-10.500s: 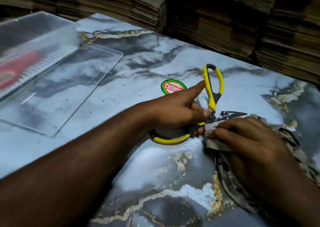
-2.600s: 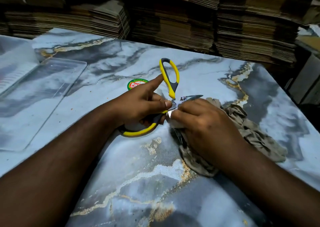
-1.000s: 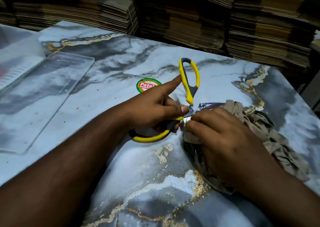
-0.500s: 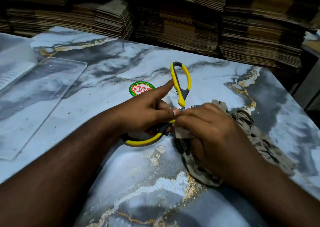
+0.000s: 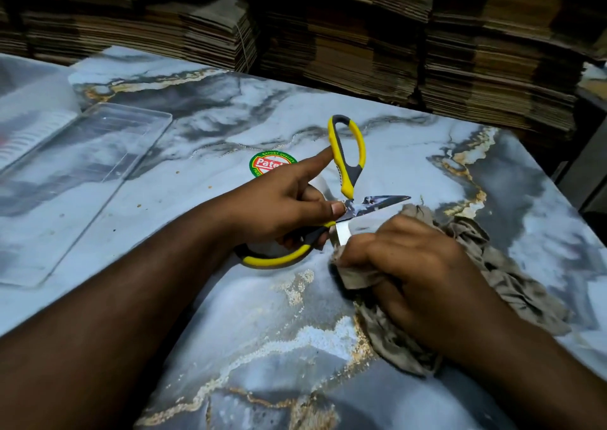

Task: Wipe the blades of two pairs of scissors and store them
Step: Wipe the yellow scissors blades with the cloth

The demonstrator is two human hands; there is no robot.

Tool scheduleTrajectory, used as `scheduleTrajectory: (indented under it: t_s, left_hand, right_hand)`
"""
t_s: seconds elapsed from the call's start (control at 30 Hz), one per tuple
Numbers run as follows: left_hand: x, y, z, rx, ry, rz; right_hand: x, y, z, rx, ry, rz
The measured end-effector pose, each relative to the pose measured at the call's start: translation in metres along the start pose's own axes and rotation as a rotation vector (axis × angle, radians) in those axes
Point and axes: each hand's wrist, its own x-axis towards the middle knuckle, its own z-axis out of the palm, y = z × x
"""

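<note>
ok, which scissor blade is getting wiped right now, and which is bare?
The lower blade, pinched in the cloth by the right hand. The upper blade sticks out bare.

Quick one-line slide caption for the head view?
Left hand holds open yellow scissors while right hand wipes one blade with a cloth.

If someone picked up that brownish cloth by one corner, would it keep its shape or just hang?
It would most likely hang limp: the cloth lies in soft crumpled folds on the table and bunches inside the right hand around a scissor blade. It looks thin, so probably light. It seems unlikely to slide or roll.
</note>
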Motion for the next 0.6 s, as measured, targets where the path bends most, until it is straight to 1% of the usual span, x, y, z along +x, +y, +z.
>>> scheduleTrajectory:
  t_s: [0.13, 0.2, 0.3, 0.37, 0.5, 0.6]
  left_hand:
    - [-0.002, 0.001, -0.001, -0.010, 0.012, -0.015]
    - [-0.002, 0.001, -0.001, -0.021, 0.007, -0.006]
    - [0.000, 0.000, -0.001, -0.037, 0.002, -0.005]
    - [0.001, -0.002, -0.001, -0.084, -0.025, -0.010]
    - [0.000, -0.004, -0.002, -0.073, 0.002, -0.018]
    - [0.000, -0.003, -0.002, -0.074, -0.017, 0.009]
  right_hand:
    - [0.017, 0.004, 0.006, 0.011, 0.090, 0.056]
    - [0.010, 0.005, 0.007, 0.046, 0.072, 0.075]
    - [-0.005, 0.004, 0.000, 0.104, 0.038, 0.041]
    - [0.002, 0.008, -0.002, 0.113, 0.053, 0.047]
    - [0.016, 0.007, 0.005, 0.105, 0.123, 0.095]
    - [-0.002, 0.006, 0.003, 0.119, 0.078, 0.072]
